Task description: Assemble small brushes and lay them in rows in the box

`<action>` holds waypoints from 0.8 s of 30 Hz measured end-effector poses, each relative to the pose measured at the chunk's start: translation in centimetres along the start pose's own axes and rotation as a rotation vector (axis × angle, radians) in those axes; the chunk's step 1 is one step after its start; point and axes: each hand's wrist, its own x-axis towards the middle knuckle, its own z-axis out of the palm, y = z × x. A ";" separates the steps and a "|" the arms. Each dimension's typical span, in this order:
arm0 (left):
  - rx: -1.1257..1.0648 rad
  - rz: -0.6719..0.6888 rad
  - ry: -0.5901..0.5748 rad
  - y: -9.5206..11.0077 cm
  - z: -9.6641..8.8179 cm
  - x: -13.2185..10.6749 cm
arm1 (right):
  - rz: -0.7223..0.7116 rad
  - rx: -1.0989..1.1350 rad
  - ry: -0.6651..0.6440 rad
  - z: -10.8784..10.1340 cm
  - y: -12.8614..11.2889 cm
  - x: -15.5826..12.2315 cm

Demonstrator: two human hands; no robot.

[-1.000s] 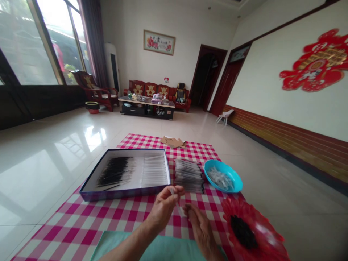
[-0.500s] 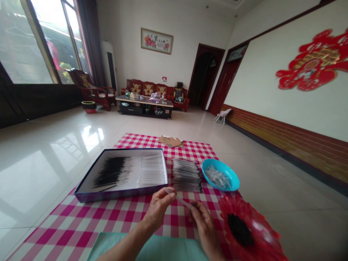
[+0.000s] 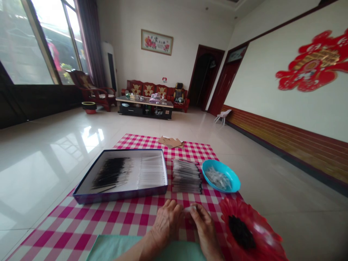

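Observation:
My left hand is closed, its knuckles upward, over one end of a translucent white pen barrel. My right hand pinches the other end between thumb and fingers. Much of the barrel is hidden by the fingers. Just beyond my hands lies a stack of translucent pens with black ends. To the left, a shallow dark-blue box holds thin black pen refills and a row of clear white tubes. A blue bowl at the right contains small translucent pieces, probably caps.
A red flower-shaped dish with small black pieces sits near my right hand. Flat cardboard pieces lie at the far edge of the pink checked tablecloth. A mint-green cloth is beneath my forearms.
My left hand has turned over and moved down and right, closer to my right hand. Less of the pen barrel shows between them. The right hand has barely shifted.

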 end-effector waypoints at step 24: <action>-0.480 -0.217 -0.232 0.1 -0.2 1.1 | -0.001 0.007 -0.065 -1.0 0.8 0.8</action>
